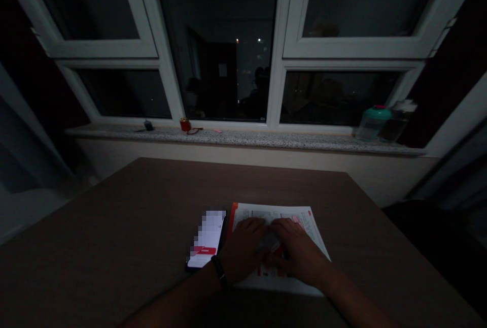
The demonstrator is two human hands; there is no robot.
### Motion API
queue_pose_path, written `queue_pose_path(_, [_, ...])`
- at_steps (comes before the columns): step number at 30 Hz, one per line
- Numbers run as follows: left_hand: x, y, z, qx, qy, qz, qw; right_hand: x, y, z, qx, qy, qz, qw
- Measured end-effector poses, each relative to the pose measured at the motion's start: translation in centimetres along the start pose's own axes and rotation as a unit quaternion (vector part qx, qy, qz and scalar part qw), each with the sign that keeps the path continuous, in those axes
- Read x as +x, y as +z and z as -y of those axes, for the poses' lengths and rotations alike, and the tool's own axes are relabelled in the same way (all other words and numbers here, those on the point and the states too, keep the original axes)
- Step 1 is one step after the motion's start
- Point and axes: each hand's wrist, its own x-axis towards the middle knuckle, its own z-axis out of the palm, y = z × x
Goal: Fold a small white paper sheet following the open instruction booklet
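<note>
A printed sheet or booklet [310,221] with a red-orange left edge lies flat on the table. Over its middle, my left hand [243,247], with a dark band at the wrist, and my right hand [300,254] come close together, fingers bent inward. Between them is a small see-through piece [270,240] that looks like plastic, with something red and dark below it by my right thumb. My fingers hide most of it, and the dim light blurs its kind. Left of the sheet lies a lit phone [209,234], its screen partly pixelated, close to my left wrist.
The brown table [160,201] reaches to a wall below a speckled stone windowsill [243,137]. On the sill stand a small dark bottle [148,125], a red jar [185,124] and a clear jug with a teal lid [375,122]. Dark windows rise behind.
</note>
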Motion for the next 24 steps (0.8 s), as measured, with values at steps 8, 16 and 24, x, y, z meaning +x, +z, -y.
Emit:
queue_pose_path(8, [-0.2, -0.1, -0.1, 0.027, 0.028, 0.012, 0.999, 0.2, -0.6, -2.9, -0.07, 0.074, -0.098, 0.99])
queue_pose_path(16, [-0.2, -0.2, -0.2, 0.008, 0.04, 0.021, 0.999, 0.1, -0.2, -4.2, -0.048, 0.123, -0.095, 0.987])
queue_pose_path(24, [-0.3, -0.7, -0.5, -0.03, 0.051, 0.045, 0.997, 0.4, 0.8, -4.7, 0.003, 0.079, -0.109, 0.991])
